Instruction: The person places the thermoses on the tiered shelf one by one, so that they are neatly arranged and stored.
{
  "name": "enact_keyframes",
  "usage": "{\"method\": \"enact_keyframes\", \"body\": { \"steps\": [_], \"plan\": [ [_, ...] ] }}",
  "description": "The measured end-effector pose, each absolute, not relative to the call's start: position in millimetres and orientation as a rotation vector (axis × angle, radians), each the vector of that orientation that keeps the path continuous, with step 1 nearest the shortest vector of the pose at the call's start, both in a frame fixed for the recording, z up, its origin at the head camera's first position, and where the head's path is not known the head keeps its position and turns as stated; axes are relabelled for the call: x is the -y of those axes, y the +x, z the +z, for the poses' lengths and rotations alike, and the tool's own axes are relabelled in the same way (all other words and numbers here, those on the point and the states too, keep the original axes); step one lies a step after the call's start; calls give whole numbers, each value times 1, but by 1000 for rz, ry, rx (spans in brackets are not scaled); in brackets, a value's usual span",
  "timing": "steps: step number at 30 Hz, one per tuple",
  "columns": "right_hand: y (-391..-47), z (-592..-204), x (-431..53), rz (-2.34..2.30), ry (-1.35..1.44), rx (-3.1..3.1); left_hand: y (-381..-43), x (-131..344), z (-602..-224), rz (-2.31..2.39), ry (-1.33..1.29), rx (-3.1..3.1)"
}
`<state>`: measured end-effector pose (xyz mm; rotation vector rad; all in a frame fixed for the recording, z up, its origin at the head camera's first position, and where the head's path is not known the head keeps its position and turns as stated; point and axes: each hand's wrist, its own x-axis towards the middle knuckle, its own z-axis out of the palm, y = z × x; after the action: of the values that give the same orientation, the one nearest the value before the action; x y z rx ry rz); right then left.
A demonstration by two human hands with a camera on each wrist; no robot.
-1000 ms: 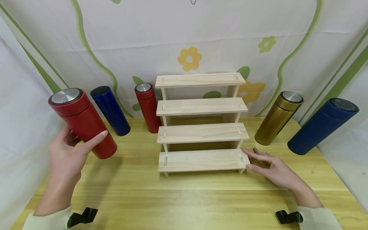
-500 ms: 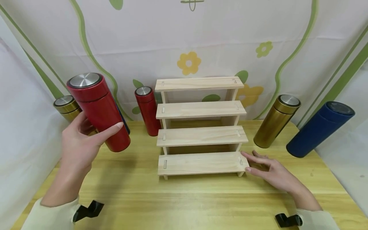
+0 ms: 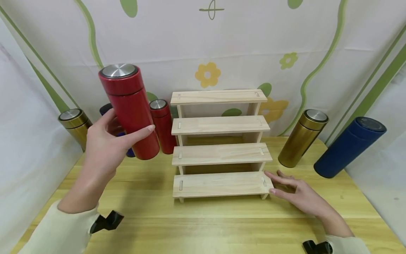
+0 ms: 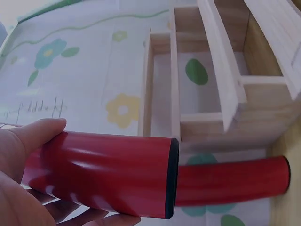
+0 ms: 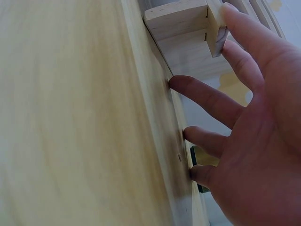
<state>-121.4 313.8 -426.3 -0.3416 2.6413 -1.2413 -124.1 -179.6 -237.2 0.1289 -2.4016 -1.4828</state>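
My left hand [image 3: 109, 141] grips a large red thermos flask [image 3: 130, 106] with a steel-topped lid, raised above the table and tilted. The left wrist view shows its dark base rim, with the thumb along one side and fingers beneath. Behind it stands a smaller red thermos flask [image 3: 163, 127], close to the left side of a four-step wooden display shelf [image 3: 222, 153]. At the right end of the lowest step, my right hand [image 3: 298, 194] touches the board [image 5: 217, 33] with thumb and index fingertip. Its other fingers spread down to the tabletop [image 5: 84, 117].
A gold flask [image 3: 76, 125] stands at the left, and a blue flask [image 3: 106, 108] is mostly hidden behind my left hand. Another gold flask [image 3: 302, 139] and a larger blue flask [image 3: 349, 148] stand right of the shelf. A flower-printed curtain [image 3: 241, 42] closes off the back.
My left hand has carried the large red flask up and to the right, toward the shelf. The left gold flask has come into view. The right hand stays at the lowest step's end.
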Motion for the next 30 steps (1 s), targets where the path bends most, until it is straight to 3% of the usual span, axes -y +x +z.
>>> {"method": "enact_keyframes", "body": {
  "steps": [30],
  "plan": [
    [-122, -424, -315, -1273, -351, -2600, -160, 83, -187, -1733, -226, 2337]
  ]
}}
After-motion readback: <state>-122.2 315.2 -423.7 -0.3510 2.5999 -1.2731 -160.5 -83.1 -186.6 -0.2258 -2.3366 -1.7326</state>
